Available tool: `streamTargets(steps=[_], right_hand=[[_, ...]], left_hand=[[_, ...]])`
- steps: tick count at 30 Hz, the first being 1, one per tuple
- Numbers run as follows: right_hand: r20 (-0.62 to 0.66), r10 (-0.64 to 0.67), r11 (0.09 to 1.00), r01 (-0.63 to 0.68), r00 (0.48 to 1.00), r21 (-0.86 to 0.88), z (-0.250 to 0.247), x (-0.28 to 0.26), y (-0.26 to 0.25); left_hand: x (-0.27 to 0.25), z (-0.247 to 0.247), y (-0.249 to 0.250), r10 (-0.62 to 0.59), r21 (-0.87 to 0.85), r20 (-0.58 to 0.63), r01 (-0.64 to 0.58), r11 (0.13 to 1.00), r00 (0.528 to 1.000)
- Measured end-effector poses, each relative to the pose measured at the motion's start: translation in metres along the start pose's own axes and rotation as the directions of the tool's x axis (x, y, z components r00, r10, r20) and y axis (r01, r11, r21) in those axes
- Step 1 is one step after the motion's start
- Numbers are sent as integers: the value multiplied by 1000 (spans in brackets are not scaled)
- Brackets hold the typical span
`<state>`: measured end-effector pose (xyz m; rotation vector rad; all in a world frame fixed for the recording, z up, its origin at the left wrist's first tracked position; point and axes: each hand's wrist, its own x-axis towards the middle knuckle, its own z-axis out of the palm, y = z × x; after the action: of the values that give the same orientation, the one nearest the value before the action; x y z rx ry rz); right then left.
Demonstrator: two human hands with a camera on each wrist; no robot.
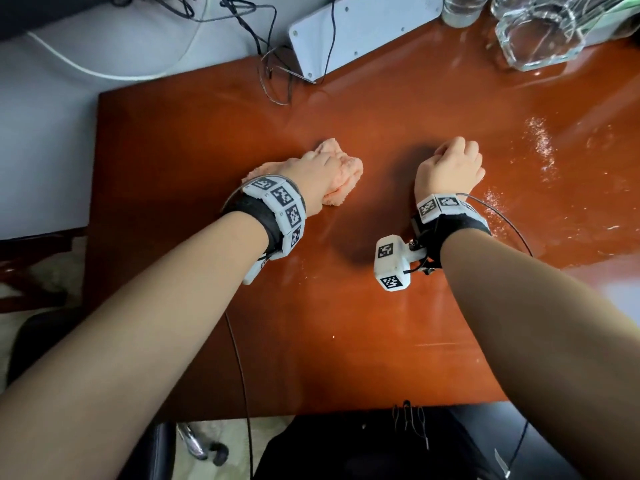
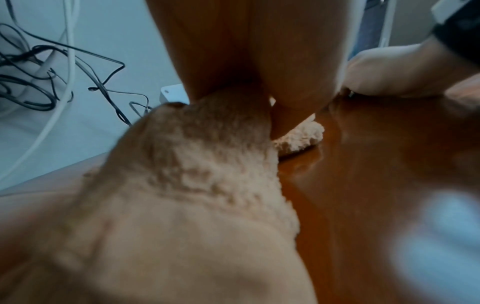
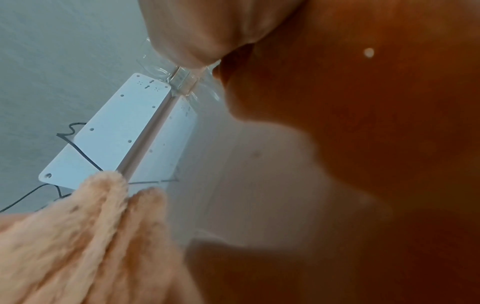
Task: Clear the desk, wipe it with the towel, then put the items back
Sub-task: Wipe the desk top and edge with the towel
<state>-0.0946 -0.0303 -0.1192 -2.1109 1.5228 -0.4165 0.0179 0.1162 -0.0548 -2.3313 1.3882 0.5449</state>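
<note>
A fluffy peach towel (image 1: pixel 350 169) lies bunched on the red-brown desk (image 1: pixel 346 323), left of its middle. My left hand (image 1: pixel 320 169) lies on top and grips it, fingers curled into the pile. In the left wrist view the fingers (image 2: pixel 221 51) dig into the towel (image 2: pixel 207 164). My right hand (image 1: pixel 450 161) rests on the desk a short way to the right, curled into a fist and holding nothing. The right wrist view has the fist (image 3: pixel 202 30) at the top and the towel (image 3: pixel 64 236) at the lower left.
A white power strip (image 1: pixel 363 32) lies at the desk's far edge with tangled cables (image 1: pixel 242 15) beside it. A drinking glass (image 1: pixel 460 8) and a heavy glass vessel (image 1: pixel 540 39) stand at the far right corner. White specks (image 1: pixel 540 143) dot the desk's right side.
</note>
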Motion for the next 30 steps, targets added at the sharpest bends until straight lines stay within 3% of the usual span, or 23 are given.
streamTargets(steps=[6,9,11,15,20,30], right_hand=[[6,-2,1000,2,1000,-7,-1,-1,-1],[3,3,1000,-3,1000,2,-1,-2,-1],[4,11,1000,-11,1000,-8,-1,-1,-2],[-18,20,1000,-21,1000,-8,1,0,-3],[-52,25,1000,-26,998,-15,3,0,-3],[-36,24,998,-26,999,-51,0,-3,-6]], left_hand=[[-2,-3,-12,55,4,73,-55,998,996],[2,-3,-13,76,79,50,-80,994,996],[7,-2,-14,29,111,8,-29,993,1000],[15,-1,-27,-152,16,-55,153,988,987],[14,16,-25,-238,-90,-93,229,969,967],[-4,36,-30,-158,-67,-127,150,986,979]])
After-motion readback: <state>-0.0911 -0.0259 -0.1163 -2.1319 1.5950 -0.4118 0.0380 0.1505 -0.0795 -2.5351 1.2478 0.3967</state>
